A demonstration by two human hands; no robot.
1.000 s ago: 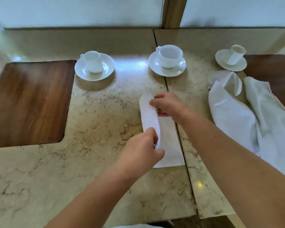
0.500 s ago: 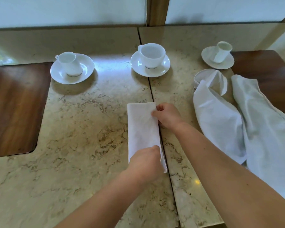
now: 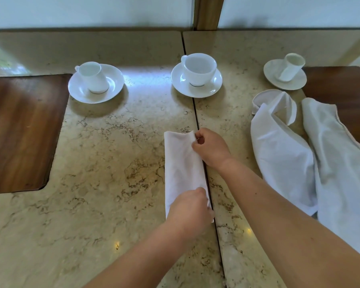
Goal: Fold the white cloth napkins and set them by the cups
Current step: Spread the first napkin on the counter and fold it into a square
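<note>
Folded napkin (image 3: 182, 169) lies as a long narrow strip on the table (image 3: 96, 204), just left of the table seam, nearer the person than the middle cup (image 3: 199, 69) and well apart from it.

Right hand (image 3: 211, 148) pinches the far right corner of the strip, fingers curled onto the cloth edge. Left hand (image 3: 188, 210) is closed over the near end, fingers pressed together on the cloth; can't tell whether it pinches or just pins it.

Handling, judged: thin cloth, light, limp, no stiffness of its own. It creases where pressed and sags if lifted by one corner. Stone top looks polished, so the strip may slide when pushed. Best hold is at both short ends or the corners of one long edge, layers pinched together so the fold doesn't open.

Containers, relative to the middle cup:
- Middle cup upright on its saucer (image 3: 214, 88), looks empty.
- Left cup (image 3: 93, 77) on its own saucer, tilted in this view, inside not visible.
- Right cup (image 3: 291, 67) on a saucer, leaning, interior looks empty.
- Loose saucer (image 3: 262, 97) right and nearer, partly covered by the unfolded napkins (image 3: 312, 159) heaped there.

China is fragile; keep cloth swings clear of it.
</note>
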